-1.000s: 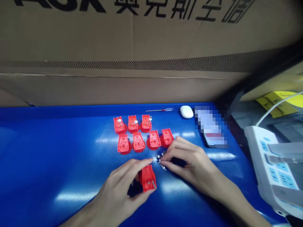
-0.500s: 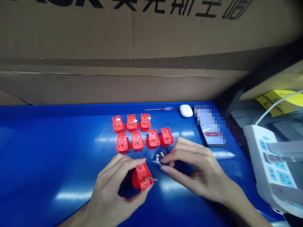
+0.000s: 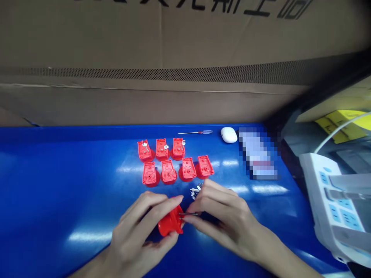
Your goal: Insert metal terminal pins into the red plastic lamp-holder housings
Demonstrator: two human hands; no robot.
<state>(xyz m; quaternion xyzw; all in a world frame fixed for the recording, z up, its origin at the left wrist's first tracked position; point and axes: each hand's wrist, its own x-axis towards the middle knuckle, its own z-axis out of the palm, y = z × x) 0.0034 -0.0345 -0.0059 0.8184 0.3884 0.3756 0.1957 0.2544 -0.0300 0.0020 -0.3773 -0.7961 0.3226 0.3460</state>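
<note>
One red plastic housing with a rounded body [image 3: 167,226] is held tilted at the near middle of the glossy blue tabletop [image 3: 72,193], its open face turned to the right. The left hand [image 3: 142,229] is clamped on it, thumb at the near edge and fingers at the far edge. The right hand [image 3: 224,214] has thumb and forefinger together on a thin grey metal pin [image 3: 182,214], which lies against the open face; whether its tip is seated cannot be told. Principal hazards, as judged: the pin may enter askew, since the housing is tilted and the pin narrow; it may slip or drop, the pinch covering little of its length; and the housing may twist, being gripped only at its edges. Just beyond the right fingertips lies a loose cluster of small white-and-metal pieces [image 3: 194,192], partly hidden, which a sweep of the knuckles could scatter. Farther off stand a near row of four red plastic housings [image 3: 168,175] and a far row of three [image 3: 161,153]. Small white-headed metal pieces [image 3: 166,147] rest on the far row, apparently unfastened; a bump could dislodge them.
</note>
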